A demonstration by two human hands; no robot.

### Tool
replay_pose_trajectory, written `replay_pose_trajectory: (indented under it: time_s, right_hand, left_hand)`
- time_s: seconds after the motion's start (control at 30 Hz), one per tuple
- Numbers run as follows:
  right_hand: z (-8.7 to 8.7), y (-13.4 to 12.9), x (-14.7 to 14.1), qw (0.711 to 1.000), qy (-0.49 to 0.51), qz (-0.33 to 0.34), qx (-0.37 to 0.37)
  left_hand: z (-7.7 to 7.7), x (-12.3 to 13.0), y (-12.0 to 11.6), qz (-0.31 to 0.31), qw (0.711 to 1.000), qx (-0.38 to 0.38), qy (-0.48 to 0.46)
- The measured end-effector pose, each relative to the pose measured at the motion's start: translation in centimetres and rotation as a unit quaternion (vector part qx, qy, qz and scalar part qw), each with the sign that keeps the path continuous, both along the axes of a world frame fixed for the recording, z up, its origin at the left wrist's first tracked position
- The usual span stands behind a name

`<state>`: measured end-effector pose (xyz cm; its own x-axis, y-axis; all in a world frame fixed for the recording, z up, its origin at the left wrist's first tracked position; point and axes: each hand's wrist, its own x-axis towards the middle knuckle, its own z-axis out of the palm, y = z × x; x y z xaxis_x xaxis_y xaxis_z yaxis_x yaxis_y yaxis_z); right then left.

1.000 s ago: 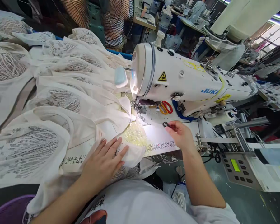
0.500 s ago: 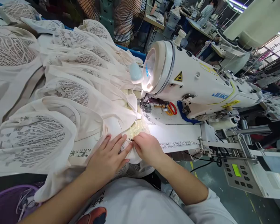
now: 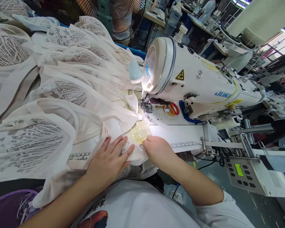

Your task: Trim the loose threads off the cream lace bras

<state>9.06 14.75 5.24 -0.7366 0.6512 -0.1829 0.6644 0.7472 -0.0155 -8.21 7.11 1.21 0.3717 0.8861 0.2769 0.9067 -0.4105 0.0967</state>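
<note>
My left hand (image 3: 110, 160) lies with fingers spread on the white fabric (image 3: 137, 155) at the table's front edge. Just right of it, my right hand (image 3: 159, 152) is closed in a pinch at the fabric's edge; a small dark metal tip shows at its fingertips, mostly hidden. Beyond both hands is a yellowish transparent patch (image 3: 140, 130) on the table. White garments with lace cups (image 3: 45, 139) are heaped to the left. The sewing machine (image 3: 185, 72) stands behind my right hand, its needle area lit.
Red-handled scissors (image 3: 174, 108) rest on the machine bed. A fan (image 3: 125, 19) stands behind the garments. At the right is a control panel (image 3: 242, 174), at the lower left a purple basket (image 3: 7, 202). A person (image 3: 207, 11) is in the far background.
My right hand has moved right, away from my left hand, and the small metal tool at its fingertips is now largely hidden. My left hand stays spread on the fabric.
</note>
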Motion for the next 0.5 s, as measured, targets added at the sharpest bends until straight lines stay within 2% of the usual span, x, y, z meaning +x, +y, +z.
replay_pose_trajectory:
  time_s: [0.17, 0.5]
  right_hand:
    - [0.9, -0.2, -0.5, 0.998, 0.04, -0.036, 0.012]
    - [-1.3, 0.1, -2.3, 0.998, 0.063, 0.012, -0.001]
  left_hand:
    - [0.1, 0.0, 0.1, 0.001, 1.0, 0.007, 0.008]
    - [0.1, 0.1, -0.1, 0.011, 1.0, 0.009, 0.017]
